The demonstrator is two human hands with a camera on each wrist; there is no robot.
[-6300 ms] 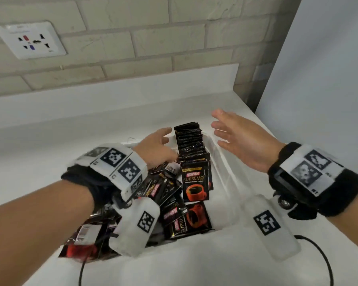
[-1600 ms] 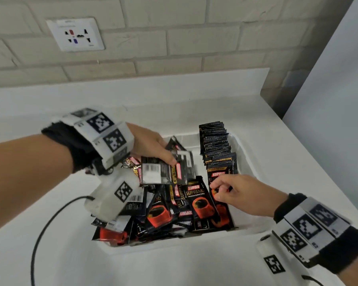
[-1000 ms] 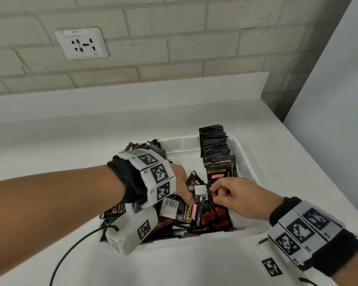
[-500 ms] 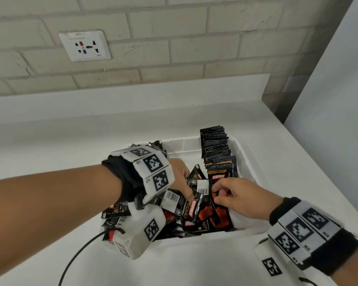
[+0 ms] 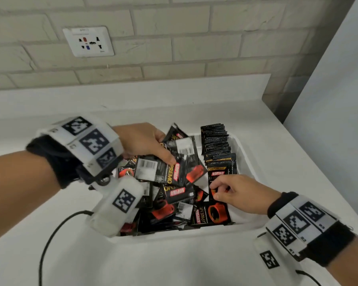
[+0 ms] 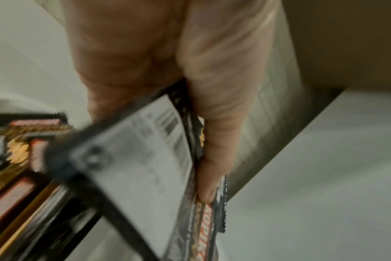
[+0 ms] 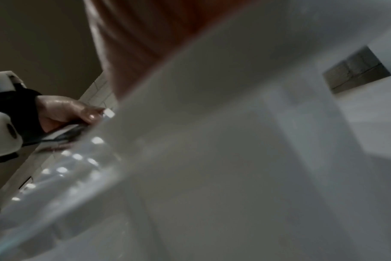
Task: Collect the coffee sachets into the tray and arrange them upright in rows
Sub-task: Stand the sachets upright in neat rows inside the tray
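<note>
Nearest to me, in front of the tray (image 5: 248,228), the white counter (image 5: 174,263) shows only my two wrist bands and a black cable (image 5: 50,240) that runs on the counter at the left of the tray.

Inside the tray, at its near right corner, one sachet (image 5: 212,213) lies flat with the red cup picture up. Just behind it my right hand (image 5: 242,193) reaches into the tray. Its fingers are curled, and thumb and forefinger pinch the lower part of the front sachet (image 5: 220,177) of the upright row (image 5: 216,145). This row stands along the right wall of the tray and goes to the far end. In the right wrist view I see almost only the blurred white wall of the tray (image 7: 212,159), so this view does not show the pinch.

The left and middle part of the tray holds a loose pile of sachets (image 5: 174,201), which lie flat and crossed over each other.

Over the pile, a little farther, my left hand (image 5: 142,142) holds a small bunch of sachets (image 5: 170,164), with the thumb pressed on top and the fingers under them. The left wrist view shows the white barcode side of one sachet (image 6: 141,159) of the bunch against my fingers (image 6: 214,123).

Behind the tray the counter goes to a brick wall (image 5: 194,48) with a white socket (image 5: 88,41), at the left of the tray's line.
</note>
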